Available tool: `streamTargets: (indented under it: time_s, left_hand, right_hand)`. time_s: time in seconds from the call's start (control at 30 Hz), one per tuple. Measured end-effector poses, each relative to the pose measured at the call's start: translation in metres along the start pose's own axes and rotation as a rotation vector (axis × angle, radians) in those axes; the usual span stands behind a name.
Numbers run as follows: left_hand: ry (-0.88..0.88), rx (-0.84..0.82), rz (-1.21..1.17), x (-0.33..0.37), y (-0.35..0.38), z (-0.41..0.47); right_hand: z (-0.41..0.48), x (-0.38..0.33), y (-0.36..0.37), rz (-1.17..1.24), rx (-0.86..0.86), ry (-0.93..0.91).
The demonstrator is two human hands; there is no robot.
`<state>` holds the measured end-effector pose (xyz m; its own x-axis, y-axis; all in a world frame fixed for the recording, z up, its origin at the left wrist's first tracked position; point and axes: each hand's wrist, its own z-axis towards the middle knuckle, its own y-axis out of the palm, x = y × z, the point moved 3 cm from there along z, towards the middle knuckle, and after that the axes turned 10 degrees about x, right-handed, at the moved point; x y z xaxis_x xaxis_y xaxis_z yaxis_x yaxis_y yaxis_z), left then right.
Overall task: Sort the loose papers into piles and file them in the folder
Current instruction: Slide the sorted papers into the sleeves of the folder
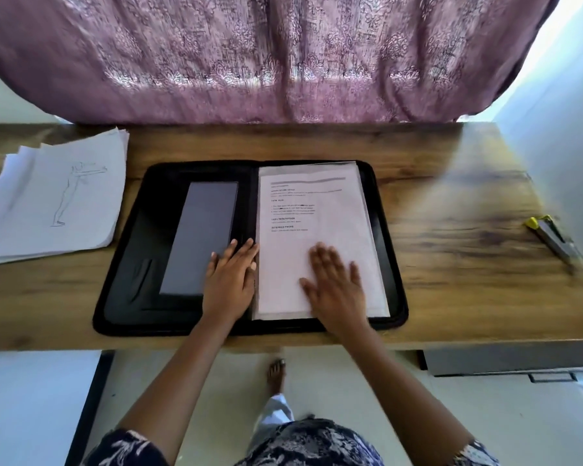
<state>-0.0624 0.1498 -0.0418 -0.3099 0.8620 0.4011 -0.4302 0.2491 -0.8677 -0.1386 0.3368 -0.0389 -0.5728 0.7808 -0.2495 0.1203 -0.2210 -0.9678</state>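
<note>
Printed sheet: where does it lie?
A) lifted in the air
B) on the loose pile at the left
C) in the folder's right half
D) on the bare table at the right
C: the printed sheet lies flat in the right half of the open folder, with the right hand flat on it.

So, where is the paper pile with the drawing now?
In the head view, the paper pile lies at the left end of the wooden table, just left of the open black folder.
</note>
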Motion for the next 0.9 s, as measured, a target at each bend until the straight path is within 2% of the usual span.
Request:
streamTargets:
  time_s: [0.1,0.17,0.27,0.33,0.47,0.67,0.77,0.9]
  left_hand:
    - [-0.024,0.025,0.001,0.001,-0.002,0.004]
    - [-0.028,0.028,0.008,0.000,-0.004,0.015]
    - [-0.015,-0.018,0.019,-0.007,0.001,0.051]
    - [0.008,-0.054,0.060,-0.013,0.007,0.080]
    - [0.076,-0.098,0.131,-0.028,0.017,0.129]
    - [0.041,-0.077,0.122,-0.039,0.025,0.151]
    - [0.039,-0.040,0.098,-0.040,0.026,0.149]
    - [0.041,-0.040,0.091,-0.042,0.027,0.149]
  right_hand:
    - [0.008,0.040,-0.018,-0.084,0.016,0.163]
    - [0.037,0.040,-0.029,-0.074,0.102,0.179]
    - [0.112,0.022,-0.038,0.020,0.148,0.020]
    - [0.164,0.013,-0.038,0.021,0.092,-0.063]
    - [0.236,0.006,-0.035,0.019,-0.036,-0.115]
    - [0.275,0.008,-0.045,0.048,0.041,-0.192]
    - [0.286,0.013,-0.049,0.055,-0.037,-0.178]
    - [0.296,0.009,-0.059,0.102,-0.109,-0.267]
